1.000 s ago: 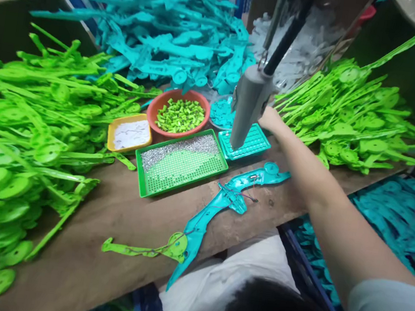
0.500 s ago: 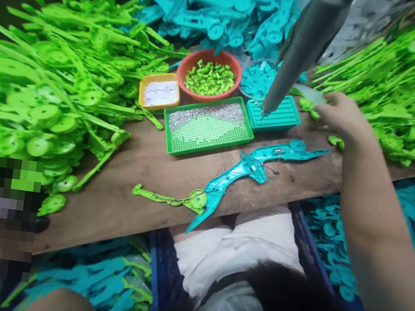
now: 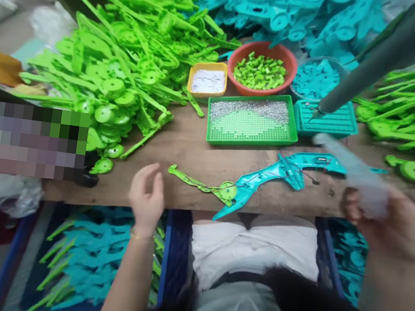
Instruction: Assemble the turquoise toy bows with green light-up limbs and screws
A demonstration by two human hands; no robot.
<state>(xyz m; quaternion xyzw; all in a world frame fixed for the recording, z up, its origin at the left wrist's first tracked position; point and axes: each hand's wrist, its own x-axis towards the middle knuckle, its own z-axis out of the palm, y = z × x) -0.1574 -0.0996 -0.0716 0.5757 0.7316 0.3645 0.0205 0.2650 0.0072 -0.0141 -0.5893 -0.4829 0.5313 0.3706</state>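
In the head view my right hand (image 3: 394, 216) grips a pale, translucent elongated plastic piece (image 3: 358, 170), blurred by motion. It is raised over the right end of a turquoise plastic part (image 3: 258, 177) on the table and hides some of it. A thin dark wire runs along this part. Joined at its lower left end is a lime-green arm with a round disc (image 3: 228, 191). My left hand (image 3: 148, 193) is at the table's front edge, left of the green arm and apart from it. Its fingers are loosely bent, thumb apart, with nothing in them.
Behind the parts stand a green tray (image 3: 249, 130) of small metal pieces, a turquoise basket (image 3: 325, 120), an orange bowl (image 3: 289, 74) of green bits and a yellow dish (image 3: 192, 84). Green parts (image 3: 112, 89) are heaped left and right. A grey tool (image 3: 380, 66) hangs above.
My right hand has drawn back from the right-hand green pile toward me with the translucent piece. My left hand has come into view at the table edge. The view has swung left.
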